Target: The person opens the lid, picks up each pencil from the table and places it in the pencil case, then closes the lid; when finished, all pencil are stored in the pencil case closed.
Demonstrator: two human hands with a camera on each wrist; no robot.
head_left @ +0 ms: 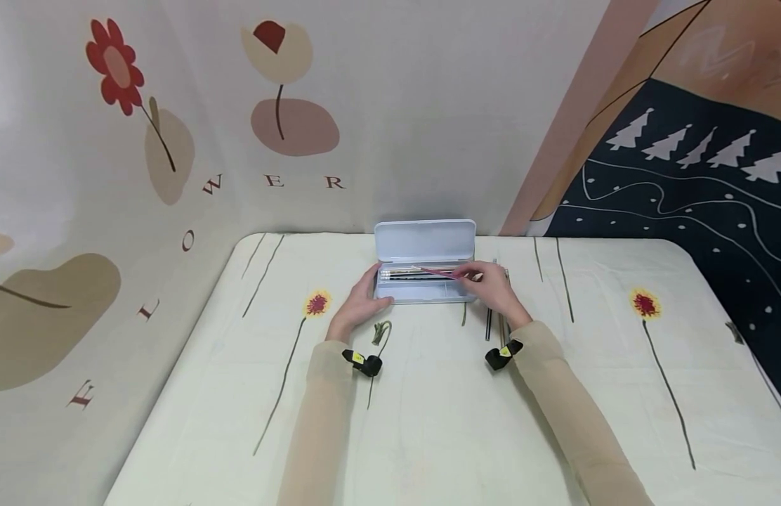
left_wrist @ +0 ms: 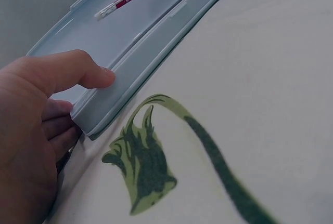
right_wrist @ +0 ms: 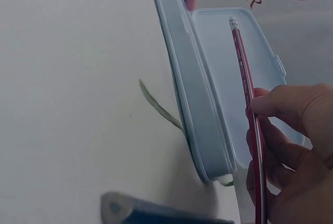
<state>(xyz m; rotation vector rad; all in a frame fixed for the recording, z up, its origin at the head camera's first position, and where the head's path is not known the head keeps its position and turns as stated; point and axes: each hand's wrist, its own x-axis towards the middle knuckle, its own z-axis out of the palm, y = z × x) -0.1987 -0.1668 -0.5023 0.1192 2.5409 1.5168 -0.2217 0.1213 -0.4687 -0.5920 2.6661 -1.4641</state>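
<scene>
Roughly lengthwise above the case, red pencil, eraser end leftward

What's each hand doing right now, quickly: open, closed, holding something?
Left hand: closed around the left end of the pencil case, thumb on its front.
Right hand: closed, holding a red pencil.

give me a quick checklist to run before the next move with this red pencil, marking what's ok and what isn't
1. Lid open: ok, raised behind the case.
2. Case steadied: ok, left hand's grip holds its left end.
3. Red pencil held: ok, in right hand's grip.
4. Red pencil laid down inside: not ok, held above the case.
5. Loose pencils put away: not ok, outside, to the right.
6. Right ends of pencils inside unobstructed: cannot tell, hand in the way.
</scene>
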